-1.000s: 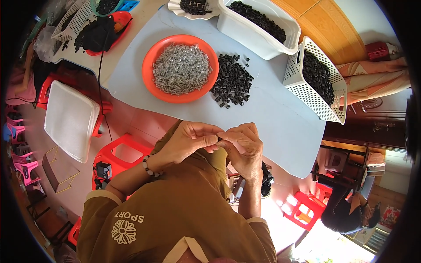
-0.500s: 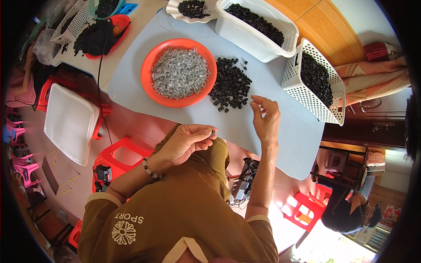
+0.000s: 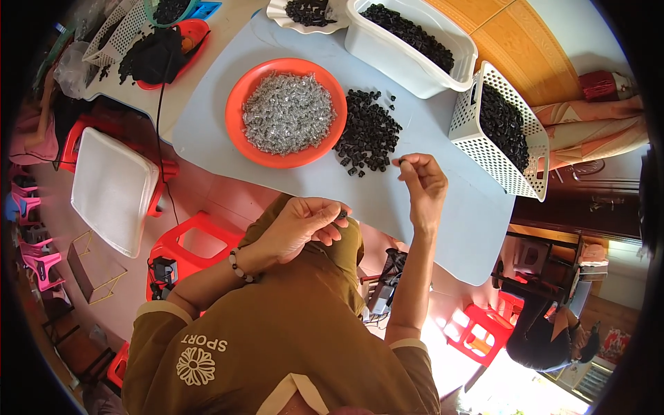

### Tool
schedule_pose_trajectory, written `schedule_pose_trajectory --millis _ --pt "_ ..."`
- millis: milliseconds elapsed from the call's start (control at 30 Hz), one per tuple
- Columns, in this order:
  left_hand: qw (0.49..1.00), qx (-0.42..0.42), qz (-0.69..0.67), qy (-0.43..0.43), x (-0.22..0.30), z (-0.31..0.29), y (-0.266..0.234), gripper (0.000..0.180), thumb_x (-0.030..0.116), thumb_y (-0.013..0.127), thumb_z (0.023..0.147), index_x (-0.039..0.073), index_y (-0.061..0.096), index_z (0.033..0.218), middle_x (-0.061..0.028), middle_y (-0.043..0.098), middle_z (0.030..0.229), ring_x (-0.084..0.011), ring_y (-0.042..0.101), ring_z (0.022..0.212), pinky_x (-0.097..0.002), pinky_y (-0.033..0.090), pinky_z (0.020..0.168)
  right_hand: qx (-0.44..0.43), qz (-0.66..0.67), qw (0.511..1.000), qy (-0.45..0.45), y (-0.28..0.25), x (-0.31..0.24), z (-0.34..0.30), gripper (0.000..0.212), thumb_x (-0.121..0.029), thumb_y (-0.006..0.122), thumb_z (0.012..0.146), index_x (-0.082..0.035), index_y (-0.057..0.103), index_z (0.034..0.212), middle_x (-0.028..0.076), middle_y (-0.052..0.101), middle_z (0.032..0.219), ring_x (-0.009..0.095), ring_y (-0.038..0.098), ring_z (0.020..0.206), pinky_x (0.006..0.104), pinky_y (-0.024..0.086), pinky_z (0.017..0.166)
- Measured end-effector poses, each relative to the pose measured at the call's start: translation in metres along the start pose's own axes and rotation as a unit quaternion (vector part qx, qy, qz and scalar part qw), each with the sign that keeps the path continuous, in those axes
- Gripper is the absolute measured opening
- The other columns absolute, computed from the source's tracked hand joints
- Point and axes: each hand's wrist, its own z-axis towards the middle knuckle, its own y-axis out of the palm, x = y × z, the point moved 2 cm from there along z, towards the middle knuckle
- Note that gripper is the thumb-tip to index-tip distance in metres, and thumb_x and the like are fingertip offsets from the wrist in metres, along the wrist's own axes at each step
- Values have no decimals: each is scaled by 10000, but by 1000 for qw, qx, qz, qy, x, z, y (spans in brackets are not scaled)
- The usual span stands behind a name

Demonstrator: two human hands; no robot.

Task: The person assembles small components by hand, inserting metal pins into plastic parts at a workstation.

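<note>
The bare left hand point(image 3: 304, 225) is partly hiding a small black piece point(image 3: 342, 215), while the bare right hand point(image 3: 423, 183) is partly covering a tiny dark piece point(image 3: 399, 161) whose shape is escaping view. The upper edge is cutting off a white scalloped dish point(image 3: 337, 26) and a teal-rimmed round container point(image 3: 163, 24).

We can make out one short word in pale capital letters point(image 3: 204, 342) on the chest of the wearer's brown collared shirt point(image 3: 290, 325), upside down to us, with a pale flower-shaped emblem point(image 3: 196, 365) just below it in our view; we can read nothing else.
</note>
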Motion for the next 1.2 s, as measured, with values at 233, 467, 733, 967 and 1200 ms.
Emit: schedule_pose_trajectory --millis 233,467,733,967,1200 --pt "998 17 -55 25 2 0 8 248 196 611 979 19 674 1141 -46 693 936 -83 653 788 -230 549 745 -74 94 991 55 29 -12 -62 105 -66 599 948 16 627 1008 59 638 857 119 564 776 256 460 734" --pt "994 32 -52 85 2 -2 14 236 133 640 953 6 677 1148 -52 701 951 -93 654 851 -241 552 795 -82 78 991 66 42 -25 -91 130 -21 611 926 29 663 1035 50 642 903 107 589 860 249 481 789" --pt "994 31 13 106 7 -13 20 236 82 663 929 -19 675 1142 -56 702 946 -83 639 838 -221 526 764 -69 160 979 102 43 -23 -98 144 -52 685 894 22 642 1010 60 645 912 118 610 858 256 499 798" --pt "957 1 131 258 11 -17 24 185 -23 634 911 -46 674 1090 -74 642 935 -104 616 780 -241 516 715 -90 245 961 91 44 -19 -101 195 -104 769 827 -10 627 919 76 617 836 166 559 749 289 459 730" --pt "937 -8 168 307 13 -20 26 174 -70 609 906 -57 669 1069 -90 625 954 -123 636 798 -248 535 714 -111 278 949 97 45 -19 -103 214 -136 783 815 -18 624 893 70 599 796 173 541 735 292 444 713"
